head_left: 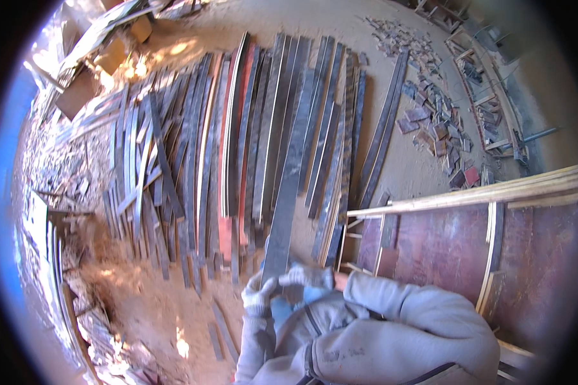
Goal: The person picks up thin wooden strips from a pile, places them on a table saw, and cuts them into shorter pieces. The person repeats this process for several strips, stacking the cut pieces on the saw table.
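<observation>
A long, dark grey wooden plank point(280, 236) reaches away from my body, its far part over the other strips. My left hand point(259, 296), in a pale work glove, is closed on the left edge of its near end. On the opposite edge is my right hand point(307, 276), also gloved, with its fingers closed at the wood. Grey sleeves cover both arms. Under and beyond the held plank lie many dark wood strips, roughly side by side, with a reddish strip point(225, 236) among them.
To the right stands a framed, reddish-brown panel point(437, 247) with a pale timber rail point(469, 196). Small wood offcuts point(433, 122) are heaped at the far right. Crossed strips point(149, 154) and rubble point(61, 157) spread on the left. Two short strips point(223, 328) lie on the sandy ground.
</observation>
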The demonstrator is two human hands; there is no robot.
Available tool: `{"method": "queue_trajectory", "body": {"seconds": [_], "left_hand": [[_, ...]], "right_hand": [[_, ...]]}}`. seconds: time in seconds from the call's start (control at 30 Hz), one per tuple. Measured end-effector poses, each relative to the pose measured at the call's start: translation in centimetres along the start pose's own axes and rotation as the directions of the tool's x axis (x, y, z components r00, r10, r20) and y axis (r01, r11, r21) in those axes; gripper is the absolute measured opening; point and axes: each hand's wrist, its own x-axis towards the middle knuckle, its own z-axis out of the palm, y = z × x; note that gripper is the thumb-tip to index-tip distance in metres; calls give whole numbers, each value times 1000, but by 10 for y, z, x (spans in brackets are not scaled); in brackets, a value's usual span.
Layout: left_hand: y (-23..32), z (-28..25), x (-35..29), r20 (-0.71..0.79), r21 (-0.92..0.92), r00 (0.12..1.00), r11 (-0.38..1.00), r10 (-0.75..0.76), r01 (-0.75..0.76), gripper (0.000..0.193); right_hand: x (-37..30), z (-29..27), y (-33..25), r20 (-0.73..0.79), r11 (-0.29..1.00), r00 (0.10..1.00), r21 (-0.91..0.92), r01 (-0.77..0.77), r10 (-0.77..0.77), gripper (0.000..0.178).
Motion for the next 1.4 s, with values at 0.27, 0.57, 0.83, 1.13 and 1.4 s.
{"method": "queue_trajectory", "body": {"seconds": [0.27, 0.57, 0.83, 1.13, 1.4], "left_hand": [[-3, -15, -109, 0, 479, 885, 777, 465, -408, 47], [-4, -86, -168, 159, 761, 498, 216, 852, -612, 44], [-54, -140, -165, -21, 308, 931, 888, 365, -341, 42], [-66, -143, -146, -91, 175, 969, 962, 228, -210, 40], [-60, -82, -92, -100, 169, 990, 983, 95, -77, 39]], "right_hand": [[1, 9, -15, -279, 722, 916, 691, -16, 288, 80], [60, 43, -11, -455, 584, 886, 745, 322, 92, 55], [47, 83, -9, -747, 958, 632, 286, 24, 207, 62], [49, 64, 4, -757, 982, 626, 134, -131, 186, 82], [51, -7, 14, -775, 913, 492, 276, -300, 396, 91]]}}
